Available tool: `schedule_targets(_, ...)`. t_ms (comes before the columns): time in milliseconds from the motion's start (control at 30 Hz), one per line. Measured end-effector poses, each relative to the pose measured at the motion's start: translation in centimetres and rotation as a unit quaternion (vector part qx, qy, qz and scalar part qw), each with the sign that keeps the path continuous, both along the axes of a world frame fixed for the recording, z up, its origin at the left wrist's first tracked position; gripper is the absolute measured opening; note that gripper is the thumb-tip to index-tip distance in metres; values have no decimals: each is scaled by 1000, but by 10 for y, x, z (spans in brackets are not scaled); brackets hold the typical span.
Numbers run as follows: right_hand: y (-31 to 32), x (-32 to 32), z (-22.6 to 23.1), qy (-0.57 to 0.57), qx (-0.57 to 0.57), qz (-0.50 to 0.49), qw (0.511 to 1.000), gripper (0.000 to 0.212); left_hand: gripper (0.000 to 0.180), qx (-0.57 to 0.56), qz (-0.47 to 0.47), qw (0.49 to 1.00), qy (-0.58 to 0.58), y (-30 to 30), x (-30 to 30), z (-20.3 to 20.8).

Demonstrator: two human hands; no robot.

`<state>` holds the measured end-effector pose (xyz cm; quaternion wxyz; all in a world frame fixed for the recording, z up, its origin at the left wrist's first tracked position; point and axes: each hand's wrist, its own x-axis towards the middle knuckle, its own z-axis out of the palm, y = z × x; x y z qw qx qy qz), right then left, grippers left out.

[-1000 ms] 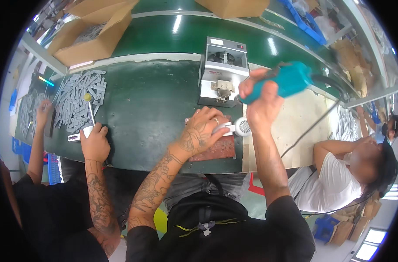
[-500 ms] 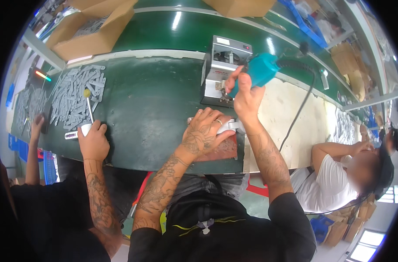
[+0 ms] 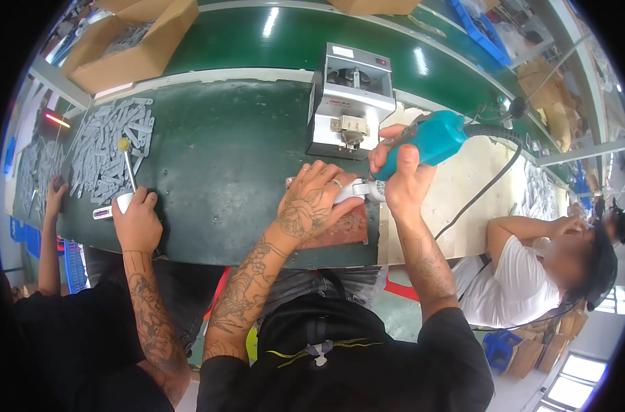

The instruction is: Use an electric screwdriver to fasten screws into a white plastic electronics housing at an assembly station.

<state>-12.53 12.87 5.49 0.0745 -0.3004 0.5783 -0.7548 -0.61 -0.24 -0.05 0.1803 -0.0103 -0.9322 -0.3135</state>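
Head view, frame centre
Left hand (image 3: 314, 197) pinches smooth white piece (image 3: 353, 190) over rough reddish slab (image 3: 341, 230); right hand (image 3: 408, 180) wraps rounded teal tool (image 3: 432, 137).

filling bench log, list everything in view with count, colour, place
table: one, green, centre
power tool: one, teal, centre right
pad: one, reddish, on table
small part: one, white, partly over pad
machine: one, silver, behind pad
sheet: one, beige, table's right
pieces: many, grey, table's left
boxes: several, brown, background
bins: several, blue, edges
people: two or more, black or white tops, flanking
left fingers: one set, gripping small part
right fingers: one set, around power tool
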Motion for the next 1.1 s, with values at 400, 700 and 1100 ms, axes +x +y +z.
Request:
schedule_targets(400, -4, 3, -17, 8, 21, -1, 1000, 65, 43, -26, 1, 1000, 12, 2, -2, -1)
schedule_targets(700, -6, 0, -11, 18, 40, -16, 999, 65, 49, -8, 6, 1000, -14, 2, -3, -3)
schedule_targets(1100, -56, -29, -6, 96, -67, -3, 993, 62, 33, -2, 4, 1000, 15, 0, -1, -5)
